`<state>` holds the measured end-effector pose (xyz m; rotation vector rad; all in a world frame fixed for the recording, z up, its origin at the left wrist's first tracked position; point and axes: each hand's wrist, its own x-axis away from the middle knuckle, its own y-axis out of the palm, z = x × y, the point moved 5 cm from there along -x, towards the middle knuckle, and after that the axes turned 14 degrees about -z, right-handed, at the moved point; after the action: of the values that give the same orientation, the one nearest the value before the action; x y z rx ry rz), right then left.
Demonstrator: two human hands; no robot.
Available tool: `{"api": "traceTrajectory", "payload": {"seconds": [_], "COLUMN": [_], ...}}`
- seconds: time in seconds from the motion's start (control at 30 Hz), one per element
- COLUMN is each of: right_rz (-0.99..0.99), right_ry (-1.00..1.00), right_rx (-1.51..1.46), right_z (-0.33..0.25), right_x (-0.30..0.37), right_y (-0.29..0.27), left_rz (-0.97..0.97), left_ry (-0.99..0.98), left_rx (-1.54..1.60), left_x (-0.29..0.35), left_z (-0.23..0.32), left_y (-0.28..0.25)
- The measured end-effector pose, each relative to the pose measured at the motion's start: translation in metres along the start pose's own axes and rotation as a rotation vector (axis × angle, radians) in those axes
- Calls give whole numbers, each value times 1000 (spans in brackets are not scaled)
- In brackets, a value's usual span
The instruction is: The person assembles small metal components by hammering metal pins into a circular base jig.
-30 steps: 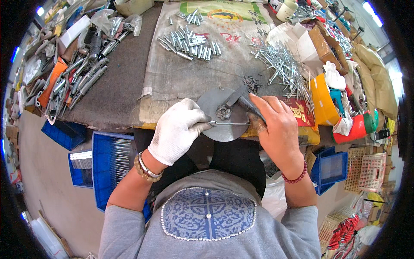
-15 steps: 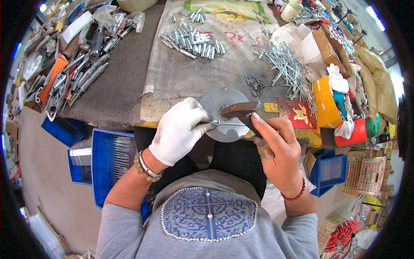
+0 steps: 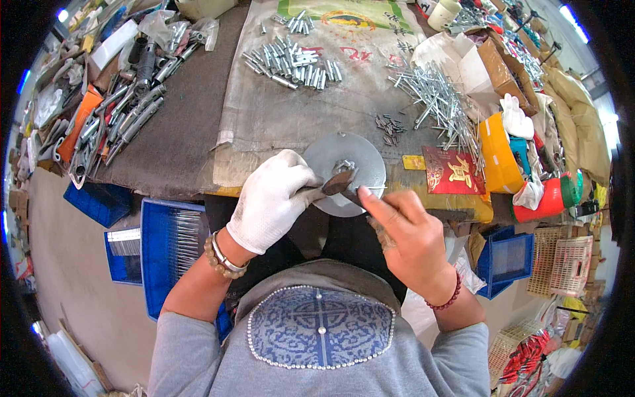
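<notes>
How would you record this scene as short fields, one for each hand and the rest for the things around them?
Work spot: round grey metal disc
Left hand: white-gloved, pinching a thin metal rod mostly hidden by the hammer
Right hand: bare, holding the hammer, its head over the disc
Beyond the disc: small dark pins to the right; short silver cylinders farther off
Right side: loose pile of long thin rods; red card
Lower left: blue bin holding thin metal pieces
</notes>
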<state>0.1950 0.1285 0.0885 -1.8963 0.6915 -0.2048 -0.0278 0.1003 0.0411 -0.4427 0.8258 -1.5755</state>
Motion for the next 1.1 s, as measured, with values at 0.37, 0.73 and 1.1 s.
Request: {"api": "traceTrajectory", "payload": {"seconds": [0.37, 0.73, 1.1], "right_rz": [22, -79, -512], "right_ry": [73, 118, 450], "right_rx": [255, 140, -996], "right_z": [35, 4, 4], "right_x": [-19, -5, 11], "right_y": [-14, 18, 65], "left_rz": [-62, -58, 284], "left_ry": [25, 30, -98], "left_rx": [40, 0, 40], "left_x": [-2, 9, 42], "left_z": [-5, -4, 19], "left_y": [-4, -6, 10]}}
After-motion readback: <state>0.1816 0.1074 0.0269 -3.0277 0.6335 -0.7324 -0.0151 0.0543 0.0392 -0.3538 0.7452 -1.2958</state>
